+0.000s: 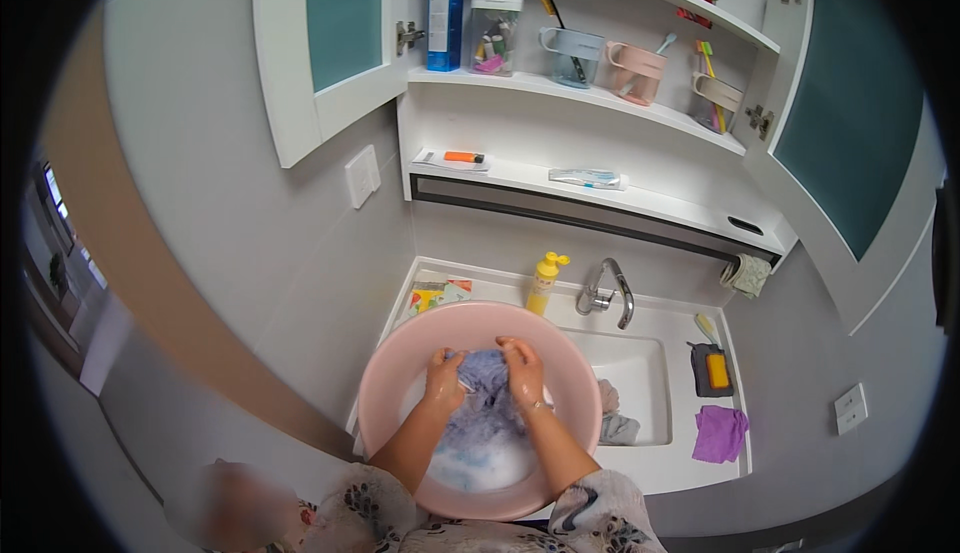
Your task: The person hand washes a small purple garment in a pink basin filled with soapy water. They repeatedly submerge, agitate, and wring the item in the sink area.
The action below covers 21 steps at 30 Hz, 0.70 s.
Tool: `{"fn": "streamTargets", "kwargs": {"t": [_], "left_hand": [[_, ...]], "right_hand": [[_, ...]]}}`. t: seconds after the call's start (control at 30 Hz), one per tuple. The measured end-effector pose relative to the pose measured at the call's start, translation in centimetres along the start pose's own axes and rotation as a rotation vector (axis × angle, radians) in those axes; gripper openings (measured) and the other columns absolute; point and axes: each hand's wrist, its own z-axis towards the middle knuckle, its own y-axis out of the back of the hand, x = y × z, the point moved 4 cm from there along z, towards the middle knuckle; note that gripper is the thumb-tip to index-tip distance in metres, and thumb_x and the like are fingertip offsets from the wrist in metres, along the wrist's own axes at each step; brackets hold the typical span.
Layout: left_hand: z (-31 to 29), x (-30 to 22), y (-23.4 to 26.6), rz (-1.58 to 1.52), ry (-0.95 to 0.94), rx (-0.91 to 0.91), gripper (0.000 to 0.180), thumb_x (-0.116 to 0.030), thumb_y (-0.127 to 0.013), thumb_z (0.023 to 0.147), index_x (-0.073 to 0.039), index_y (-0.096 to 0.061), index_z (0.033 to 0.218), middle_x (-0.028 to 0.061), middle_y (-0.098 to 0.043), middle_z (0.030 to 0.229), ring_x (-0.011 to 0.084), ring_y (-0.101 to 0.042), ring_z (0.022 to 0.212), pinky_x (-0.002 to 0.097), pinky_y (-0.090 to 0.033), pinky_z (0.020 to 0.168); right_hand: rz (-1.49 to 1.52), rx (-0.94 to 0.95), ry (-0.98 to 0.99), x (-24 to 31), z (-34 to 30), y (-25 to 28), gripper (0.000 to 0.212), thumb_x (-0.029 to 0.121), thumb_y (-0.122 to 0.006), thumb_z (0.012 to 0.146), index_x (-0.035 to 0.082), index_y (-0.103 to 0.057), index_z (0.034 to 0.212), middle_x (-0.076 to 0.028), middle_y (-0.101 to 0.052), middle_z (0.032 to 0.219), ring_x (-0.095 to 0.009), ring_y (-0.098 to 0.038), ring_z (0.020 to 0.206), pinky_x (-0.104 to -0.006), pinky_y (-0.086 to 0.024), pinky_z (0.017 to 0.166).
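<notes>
A large pink basin (375, 403) with white suds in it stands on the counter in front of me. Inside it lies a wet greyish-blue cloth (485, 371), bunched up between my hands. On its left side, my left hand (443, 381) grips the cloth with curled fingers. At its right edge my right hand (523, 373) is also closed on the fabric, and a thin band circles that wrist. The cloth's lower part runs down into the foam (490, 458), so its full shape is hidden.
Behind the basin are a yellow pump bottle (543, 283) and a chrome faucet (605, 296). The sink (645, 383) at right holds wet cloths (620, 428). A purple cloth (720, 433) and brush (706, 329) lie farther right. Open cabinet doors (345, 23) hang above. Something blurred (240, 508) is at lower left.
</notes>
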Motion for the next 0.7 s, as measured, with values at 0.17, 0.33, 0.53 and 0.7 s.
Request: {"fn": "streamTargets", "kwargs": {"t": [0.17, 0.33, 0.53, 0.7], "left_hand": [[0.9, 2.6, 3.0, 0.255, 0.062, -0.056, 0.026, -0.029, -0.05, 0.086, -0.004, -0.05, 0.08, 0.0094, -0.054, 0.082, 0.0166, -0.052, 0.071, 0.0301, -0.045, 0.061], [-2.8, 3.8, 1.5, 0.369, 0.093, -0.16, 0.038, -0.041, -0.045, 0.087, -0.005, -0.053, 0.08, 0.0062, -0.051, 0.078, 0.0153, -0.047, 0.074, 0.0304, -0.04, 0.063], [-2.0, 4.9, 3.1, 0.091, 0.31, -0.002, 0.043, -0.047, -0.048, 0.084, -0.007, -0.052, 0.102, 0.0064, -0.054, 0.096, 0.0172, -0.052, 0.085, 0.0316, -0.045, 0.07], [-3.6, 4.2, 1.1, 0.574, 0.49, 0.17, 0.055, -0.049, -0.05, 0.082, -0.006, -0.05, 0.115, 0.0112, -0.052, 0.115, 0.0196, -0.053, 0.101, 0.0344, -0.043, 0.082]], "right_hand": [[-0.45, 0.175, 0.438, -0.2, -5.1, -4.5, 0.021, 0.019, -0.056, 0.082, 0.002, -0.058, 0.07, -0.015, -0.06, 0.07, -0.025, -0.058, 0.064, -0.037, -0.046, 0.06], [-0.609, -0.009, 0.327, 2.0, -1.9, -2.5, 0.033, 0.022, -0.052, 0.082, 0.005, -0.049, 0.053, -0.015, -0.052, 0.056, -0.033, -0.051, 0.052, -0.0409, -0.041, 0.048], [-0.654, 0.14, 0.735, 4.5, -6.8, -5.5, 0.028, 0.017, -0.054, 0.082, 0.004, -0.052, 0.057, -0.015, -0.054, 0.058, -0.033, -0.054, 0.055, -0.0392, -0.043, 0.051], [-0.663, 0.015, 0.448, 2.9, -0.6, -1.2, 0.029, 0.029, -0.056, 0.081, 0.004, -0.058, 0.066, -0.015, -0.058, 0.065, -0.032, -0.055, 0.061, -0.0393, -0.045, 0.06]]}}
